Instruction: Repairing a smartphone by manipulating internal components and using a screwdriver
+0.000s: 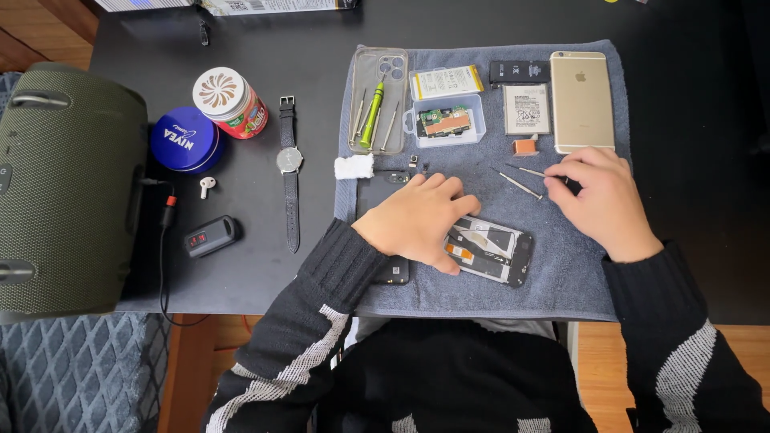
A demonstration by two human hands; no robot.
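While the left hand (417, 218) presses flat, fingers together, on the opened phone frame (489, 248) near the front of the grey towel (577, 273), the right hand (603, 200) pinches a thin metal tool (531, 171) just beyond it. Farther back on the towel lie a gold phone (582, 100) and a clear case (380, 98).
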